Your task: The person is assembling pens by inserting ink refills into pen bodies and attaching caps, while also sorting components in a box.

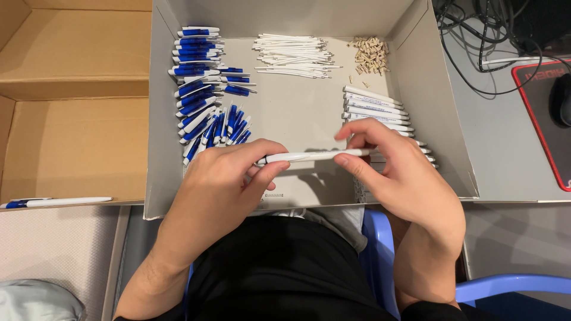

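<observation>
White plastic formed the pen barrel that you held level between both hands, above the front half of the shallow cardboard tray. Your left hand closed thumb and fingers around the barrel's left end; your right hand pinched the right end between thumb and forefinger, with the remaining fingers curled beneath. Both hands were therefore closed on the same barrel, which lay clear of the tray floor and cast a shadow below it.

Inside the tray, parts were sorted into separate groups:
- Blue-and-white pen sections were stacked along the left wall and fanned out toward your left hand.
- Thin white refill tubes lay in a loose bundle at the rear centre.
- Small tan parts sat in a heap at the rear right corner; their exact kind could not be told.
- White barrels lay in a row along the right wall, just behind your right hand, partly hidden by it.

Left of the tray, an open cardboard box held one assembled blue-and-white pen near its front edge. To the right, on the grey desk, lay tangled black cables and a red-edged black mouse mat. A blue plastic chair showed beneath your lap.
</observation>
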